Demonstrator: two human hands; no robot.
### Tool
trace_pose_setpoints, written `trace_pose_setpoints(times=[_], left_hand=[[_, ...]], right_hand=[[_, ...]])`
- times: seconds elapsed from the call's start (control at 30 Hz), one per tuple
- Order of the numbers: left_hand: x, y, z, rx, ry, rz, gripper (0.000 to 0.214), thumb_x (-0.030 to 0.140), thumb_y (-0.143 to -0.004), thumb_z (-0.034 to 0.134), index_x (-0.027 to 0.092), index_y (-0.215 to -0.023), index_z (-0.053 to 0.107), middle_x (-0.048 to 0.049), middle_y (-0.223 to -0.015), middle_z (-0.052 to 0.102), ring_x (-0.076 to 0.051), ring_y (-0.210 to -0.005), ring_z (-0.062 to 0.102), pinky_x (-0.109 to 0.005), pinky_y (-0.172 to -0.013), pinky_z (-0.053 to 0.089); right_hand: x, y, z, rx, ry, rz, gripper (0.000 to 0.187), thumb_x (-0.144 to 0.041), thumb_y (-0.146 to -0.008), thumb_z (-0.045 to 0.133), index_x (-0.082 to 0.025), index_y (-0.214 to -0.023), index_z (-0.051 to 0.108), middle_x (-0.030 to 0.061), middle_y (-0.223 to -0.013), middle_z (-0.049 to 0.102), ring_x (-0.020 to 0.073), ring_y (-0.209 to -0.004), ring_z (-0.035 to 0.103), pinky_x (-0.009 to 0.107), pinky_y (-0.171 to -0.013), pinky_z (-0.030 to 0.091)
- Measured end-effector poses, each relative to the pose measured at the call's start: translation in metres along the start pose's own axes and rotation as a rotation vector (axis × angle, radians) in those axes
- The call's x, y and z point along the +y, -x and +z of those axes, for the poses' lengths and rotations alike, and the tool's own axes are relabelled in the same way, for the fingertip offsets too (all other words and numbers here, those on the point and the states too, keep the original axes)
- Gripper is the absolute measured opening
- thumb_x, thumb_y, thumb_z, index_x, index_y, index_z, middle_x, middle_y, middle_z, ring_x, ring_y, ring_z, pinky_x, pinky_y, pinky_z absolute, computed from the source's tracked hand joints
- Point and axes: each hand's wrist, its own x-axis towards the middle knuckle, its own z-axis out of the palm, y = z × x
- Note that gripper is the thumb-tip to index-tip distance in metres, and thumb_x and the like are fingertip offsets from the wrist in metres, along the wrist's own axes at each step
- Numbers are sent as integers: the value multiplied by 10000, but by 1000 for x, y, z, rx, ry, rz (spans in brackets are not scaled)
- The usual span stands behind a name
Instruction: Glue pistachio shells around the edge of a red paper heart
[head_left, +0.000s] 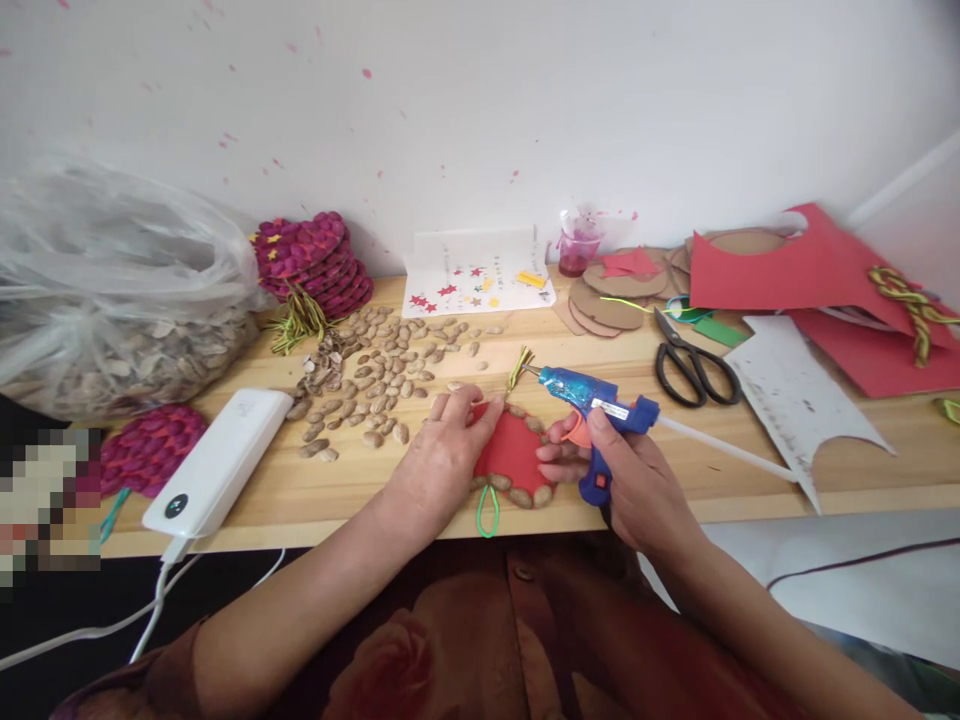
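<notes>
Taking the red card between the hands as the clock's centre, a wooden table (322,500) is carrying everything, and a clear plastic bag (127,290) of shells is bulging at ten o'clock. Red sheets (765,275) are lying at two o'clock, with a white card offcut (799,385) just below them. A stack of purple rounds (315,265) is leaning against the wall between ten and eleven, and a paper with star stickers (442,270) is standing partly upright near twelve. The left hand (442,455) is pressing its thumb and bent fingers onto the card's upper-left edge, holding it. The right hand (649,490) is wrapping around the glue gun's handle, its forefinger lying at the orange trigger. A white power bank (225,455) is lying at nine o'clock; the glue gun (611,400) is sitting at two, its nozzle pointing toward ten. Black scissors (697,375) are resting farther out at two. The red card (514,445) is lying near the table's front edge, peanuts lining parts of its rim. A yellow-green tassel (517,370) is sticking out at twelve, near the nozzle; whether they are touching, I cannot tell. A green loop (487,515) is hanging at six. Loose peanuts (382,375) are scattering toward ten.
</notes>
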Motion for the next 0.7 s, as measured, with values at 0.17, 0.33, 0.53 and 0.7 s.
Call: trace_pose_setpoints(times=[0.17,0.33,0.53,0.7], left_hand=[[3,-4,-5,-77,-34,-39,517,79,-897,523,181,-1404,549,-153,-1329,536,-287,-1176,551,-452,-998,538],[5,-9,-9,-119,-50,-43,543,73,-877,533,199,-1406,540,-130,-1322,544,-273,-1180,550,-427,-1021,530],[5,-12,-15,-192,-31,-49,600,79,-838,603,154,-1427,523,-149,-1306,543,-286,-1168,532,-448,-1040,519],[-3,-2,-5,-24,76,-15,622,-1,-862,494,171,-1459,483,-154,-1347,505,-267,-1208,524,-457,-1055,506]], right_hand=[[-1,0,2,11,9,4,385,-571,-834,753,-188,-839,710,27,-880,699,166,-707,749,256,-625,649],[0,1,1,13,14,8,386,-576,-829,755,-193,-847,713,23,-876,702,165,-706,748,259,-631,650],[1,0,1,16,34,8,386,-576,-861,723,-190,-861,711,28,-872,710,168,-729,754,258,-652,650],[0,0,3,32,41,1,403,-590,-846,731,-188,-858,708,28,-859,707,165,-715,750,252,-636,643]])
